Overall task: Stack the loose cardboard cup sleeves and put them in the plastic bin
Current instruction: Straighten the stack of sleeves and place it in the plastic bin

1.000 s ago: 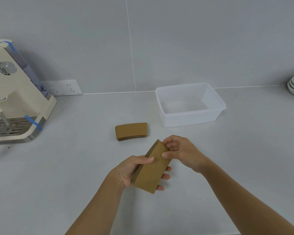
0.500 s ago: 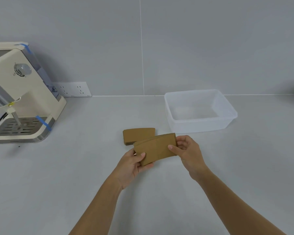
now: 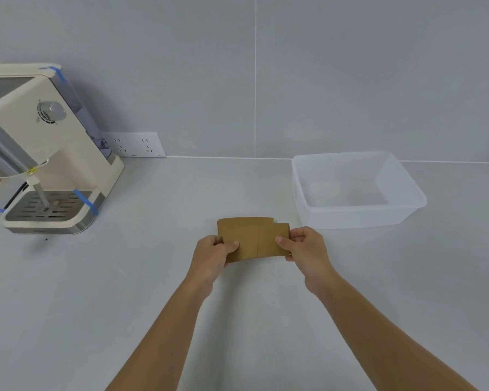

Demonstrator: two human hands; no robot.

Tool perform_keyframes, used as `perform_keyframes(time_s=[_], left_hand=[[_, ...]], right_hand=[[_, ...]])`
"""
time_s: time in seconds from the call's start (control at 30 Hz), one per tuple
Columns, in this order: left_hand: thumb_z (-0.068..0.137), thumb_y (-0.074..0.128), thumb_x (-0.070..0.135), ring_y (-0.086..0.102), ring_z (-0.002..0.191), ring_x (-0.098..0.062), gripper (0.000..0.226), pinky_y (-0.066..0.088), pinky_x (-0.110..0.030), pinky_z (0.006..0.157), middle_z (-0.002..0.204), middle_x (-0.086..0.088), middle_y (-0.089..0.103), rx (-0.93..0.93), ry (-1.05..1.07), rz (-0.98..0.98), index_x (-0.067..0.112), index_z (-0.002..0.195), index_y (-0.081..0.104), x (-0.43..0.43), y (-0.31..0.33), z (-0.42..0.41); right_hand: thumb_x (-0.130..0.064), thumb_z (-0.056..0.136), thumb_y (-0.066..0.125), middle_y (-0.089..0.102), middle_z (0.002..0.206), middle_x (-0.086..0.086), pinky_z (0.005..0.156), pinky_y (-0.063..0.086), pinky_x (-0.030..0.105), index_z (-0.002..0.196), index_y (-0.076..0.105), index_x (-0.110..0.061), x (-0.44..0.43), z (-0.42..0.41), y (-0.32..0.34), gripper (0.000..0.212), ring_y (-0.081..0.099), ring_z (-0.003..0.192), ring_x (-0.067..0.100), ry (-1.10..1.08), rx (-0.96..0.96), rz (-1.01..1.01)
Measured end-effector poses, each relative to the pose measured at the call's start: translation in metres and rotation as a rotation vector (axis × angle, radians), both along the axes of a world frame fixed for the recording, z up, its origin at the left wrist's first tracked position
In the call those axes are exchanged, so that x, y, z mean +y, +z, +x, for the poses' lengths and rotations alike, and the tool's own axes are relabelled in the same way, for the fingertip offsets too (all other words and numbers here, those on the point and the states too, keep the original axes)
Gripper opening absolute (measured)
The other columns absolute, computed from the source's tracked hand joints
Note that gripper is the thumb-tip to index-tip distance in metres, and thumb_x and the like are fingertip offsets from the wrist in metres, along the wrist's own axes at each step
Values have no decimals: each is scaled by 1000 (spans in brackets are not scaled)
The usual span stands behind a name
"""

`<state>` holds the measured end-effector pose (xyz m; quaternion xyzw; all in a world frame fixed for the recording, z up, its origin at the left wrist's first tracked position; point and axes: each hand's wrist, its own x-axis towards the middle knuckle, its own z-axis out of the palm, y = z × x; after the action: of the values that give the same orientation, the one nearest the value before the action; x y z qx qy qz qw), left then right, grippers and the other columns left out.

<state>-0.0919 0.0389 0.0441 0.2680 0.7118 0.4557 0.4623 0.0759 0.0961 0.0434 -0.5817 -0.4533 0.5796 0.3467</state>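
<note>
Cardboard sleeves (image 3: 256,241) pinched flat between my left hand (image 3: 213,253) and right hand (image 3: 305,248), overlapping resting stack (image 3: 244,221), plastic bin (image 3: 359,218) at 2 o'clock

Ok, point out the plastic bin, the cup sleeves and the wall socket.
plastic bin (image 3: 353,218), head view, front wall.
cup sleeves (image 3: 256,239), head view, middle of top sleeve's face.
wall socket (image 3: 137,145), head view, centre of plate.

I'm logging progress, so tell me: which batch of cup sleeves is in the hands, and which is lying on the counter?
The nearer sleeves, pinched at both ends by the left hand and right hand. The sleeves behind show only their top edge.
</note>
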Motion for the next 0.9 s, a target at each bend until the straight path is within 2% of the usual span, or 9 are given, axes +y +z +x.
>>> perform_keyframes(time_s=[0.13, 0.27, 0.4, 0.53, 0.6, 0.7, 0.77, 0.83, 0.9], left_hand=[[84, 61, 14, 53, 73, -15, 9, 45, -26, 66, 83, -2, 57, 63, 9, -56, 6, 83, 57, 24, 7, -15], [83, 63, 16, 47, 67, -13, 19, 44, -27, 65, 75, -1, 48, 68, 6, -130, 11, 72, 47, 44, 9, -27], [77, 73, 23, 53, 77, -9, 31, 47, -24, 61, 86, 4, 55, 41, -26, -171, 7, 96, 54, 55, 6, -33], [72, 77, 17, 57, 74, -11, 26, 47, -24, 57, 82, 0, 60, 32, -34, -199, 5, 87, 58, 58, -3, -35], [71, 78, 15, 57, 74, -11, 26, 46, -25, 57, 82, 0, 60, 28, -19, -189, 6, 84, 57, 60, -6, -36], [72, 78, 15, 53, 73, -9, 24, 43, -25, 59, 81, 3, 57, 44, -12, -184, 10, 78, 55, 64, -8, -37], [72, 77, 15, 53, 75, -11, 30, 44, -26, 62, 83, 2, 55, 34, -8, -200, 6, 90, 55, 66, -8, -37], [73, 76, 14, 51, 88, -18, 43, 45, -31, 72, 94, -1, 51, 11, -7, -239, 4, 103, 48, 69, -8, -38], [74, 76, 13, 48, 98, -23, 47, 46, -35, 76, 106, -4, 46, -3, -24, -278, 9, 104, 39, 72, -7, -39]], right_hand=[[-11, 79, 68, 57, 90, 4, 61, 46, 26, 94, 54, -6, 22, -16, 6, 21, 54, 72, 17, 15, -49, -46], [-11, 78, 68, 53, 81, 3, 61, 42, 26, 84, 52, -7, 38, -28, 8, 18, 49, 71, 16, 46, -67, -75], [-9, 77, 69, 53, 87, 8, 77, 47, 34, 78, 48, -8, 46, -35, 2, 21, 52, 80, 23, 44, -102, -105], [-9, 77, 69, 43, 77, 6, 65, 38, 31, 61, 36, -15, 49, -36, -5, 37, 43, 69, 21, 69, -136, -149], [-11, 77, 69, 42, 78, 6, 66, 37, 32, 59, 34, -16, 49, -37, -9, 40, 42, 69, 22, 71, -149, -159], [-13, 77, 70, 44, 78, 6, 71, 44, 32, 61, 36, -15, 50, -38, -15, 38, 44, 68, 20, 70, -164, -185], [-16, 76, 71, 46, 76, 4, 61, 40, 27, 68, 43, -12, 53, -39, -16, 30, 44, 65, 16, 87, -179, -206], [-18, 76, 72, 49, 79, 2, 60, 36, 26, 84, 49, -7, 56, -38, -14, 26, 47, 72, 16, 107, -175, -232], [-17, 76, 72, 49, 81, 0, 67, 37, 29, 95, 49, -6, 59, -37, -12, 33, 49, 81, 19, 126, -158, -264]])
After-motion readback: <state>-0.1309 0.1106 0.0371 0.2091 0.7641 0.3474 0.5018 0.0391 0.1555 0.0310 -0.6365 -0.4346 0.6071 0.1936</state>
